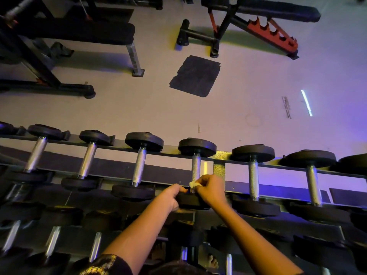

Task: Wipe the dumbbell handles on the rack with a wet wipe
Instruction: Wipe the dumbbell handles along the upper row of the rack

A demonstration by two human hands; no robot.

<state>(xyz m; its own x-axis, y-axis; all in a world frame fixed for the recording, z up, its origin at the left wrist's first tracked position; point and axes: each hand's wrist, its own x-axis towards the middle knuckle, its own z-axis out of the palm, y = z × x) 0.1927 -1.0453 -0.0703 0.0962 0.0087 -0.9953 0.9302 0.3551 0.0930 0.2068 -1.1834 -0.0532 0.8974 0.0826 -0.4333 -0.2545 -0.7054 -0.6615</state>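
At frame centre, on the rack's (220,165) top row, we are wiping one dumbbell handle (196,165). Our right hand (210,190) pinches the wet wipe (193,184) at its near end, and our left hand (174,195) grips the near weight head (191,202). Next, we judge, the wipe must travel up the bar.

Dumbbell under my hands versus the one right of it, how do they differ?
The held dumbbell has smaller heads than the right dumbbell. The left hand grips the held dumbbell's near head and the right hand pinches a wipe against its handle; the right dumbbell is untouched. Both have black heads and knurled silver handles and lie across the rack.
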